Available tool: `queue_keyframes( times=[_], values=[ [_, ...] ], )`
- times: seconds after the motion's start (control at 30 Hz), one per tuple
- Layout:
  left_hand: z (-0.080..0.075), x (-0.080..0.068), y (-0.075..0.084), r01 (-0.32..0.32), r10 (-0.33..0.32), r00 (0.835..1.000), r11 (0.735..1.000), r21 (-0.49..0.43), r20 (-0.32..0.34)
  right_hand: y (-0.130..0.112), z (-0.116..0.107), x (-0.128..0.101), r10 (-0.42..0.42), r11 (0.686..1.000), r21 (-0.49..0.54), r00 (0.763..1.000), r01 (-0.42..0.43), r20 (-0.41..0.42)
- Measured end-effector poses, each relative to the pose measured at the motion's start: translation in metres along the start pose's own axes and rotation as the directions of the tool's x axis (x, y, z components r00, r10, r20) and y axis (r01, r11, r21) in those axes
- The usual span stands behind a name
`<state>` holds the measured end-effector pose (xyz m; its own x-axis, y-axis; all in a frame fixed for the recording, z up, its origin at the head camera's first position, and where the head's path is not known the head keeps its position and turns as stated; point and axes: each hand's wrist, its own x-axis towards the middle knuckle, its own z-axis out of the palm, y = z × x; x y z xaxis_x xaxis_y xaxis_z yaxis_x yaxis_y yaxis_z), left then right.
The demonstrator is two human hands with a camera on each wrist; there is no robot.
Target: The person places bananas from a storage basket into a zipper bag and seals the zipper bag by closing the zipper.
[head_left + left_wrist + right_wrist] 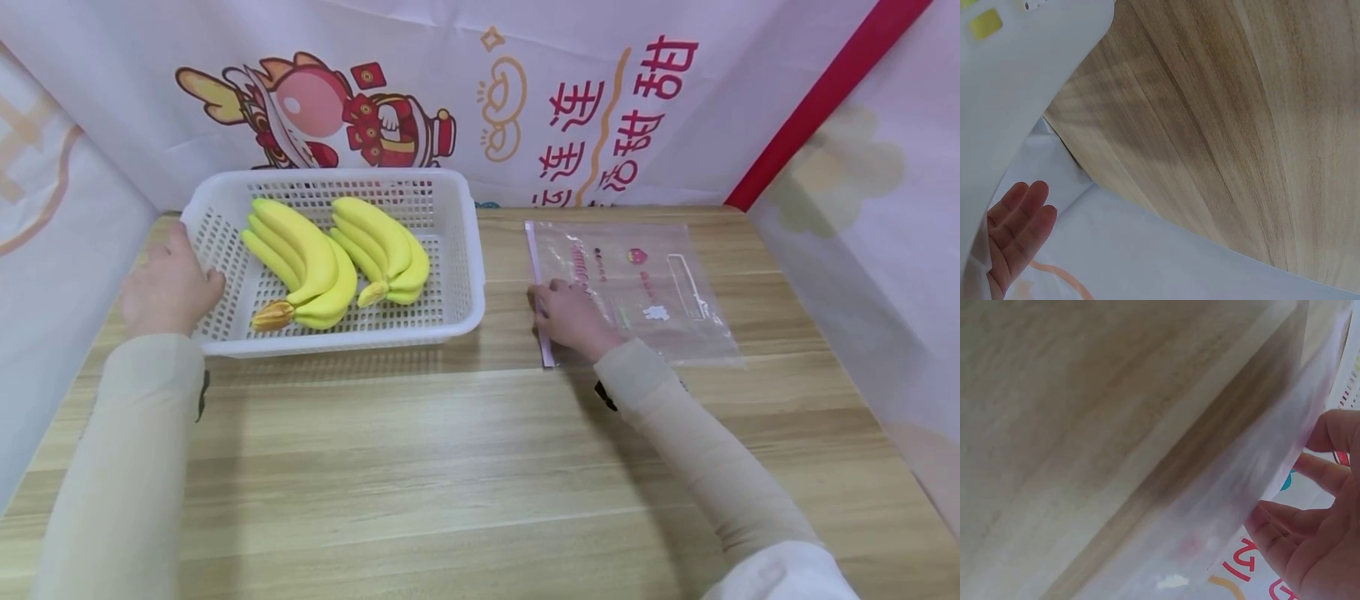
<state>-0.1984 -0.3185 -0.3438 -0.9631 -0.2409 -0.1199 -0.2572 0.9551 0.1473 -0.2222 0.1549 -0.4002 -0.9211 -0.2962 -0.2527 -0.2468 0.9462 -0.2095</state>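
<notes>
A white plastic basket (337, 342) holds two bunches of yellow bananas, the left bunch (311, 258) and the right bunch (378, 242). My left hand (167, 287) is at the basket's left rim, thumb over the inner side. In the left wrist view its fingers (1030, 222) extend nearly straight along the outside of the basket wall; the thumb is hidden there. Flat on the table lies a clear zip bag (652, 321) with printed pictures. My right hand (576, 318) reaches over its pink-edged left side, the loosely bent fingers (1275, 537) touching the plastic.
Both items lie on a wood-grain table (420, 467), near its back edge. A white printed cloth (465, 92) with a red cartoon figure and red characters hangs behind. White cloth also borders the table on the left and right.
</notes>
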Motion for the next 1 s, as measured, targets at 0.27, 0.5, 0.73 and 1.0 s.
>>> queue_keyframes(
  times=[0.27, 0.5, 0.73, 1.0],
  values=[
    [-0.001, -0.002, 0.001, -0.007, 0.007, 1.000, 1.000, 0.005, -0.009, 0.003, 0.003, -0.003, -0.017, 1.000, -0.002, 0.992, 0.017, -0.129],
    [0.000, -0.003, 0.001, -0.013, 0.013, 1.000, 1.000, 0.017, -0.012, 0.009, 0.002, -0.007, 0.051, 0.998, 0.047, 0.979, -0.042, -0.200],
    [-0.001, -0.004, 0.001, -0.012, 0.012, 1.000, 1.000, 0.010, -0.009, 0.011, -0.005, -0.014, 0.072, 0.997, 0.022, 0.958, -0.068, -0.279],
    [-0.001, -0.004, 0.000, -0.015, 0.015, 1.000, 1.000, 0.010, -0.020, 0.009, -0.012, -0.019, 0.077, 0.997, 0.006, 0.942, -0.080, -0.327]
  ],
)
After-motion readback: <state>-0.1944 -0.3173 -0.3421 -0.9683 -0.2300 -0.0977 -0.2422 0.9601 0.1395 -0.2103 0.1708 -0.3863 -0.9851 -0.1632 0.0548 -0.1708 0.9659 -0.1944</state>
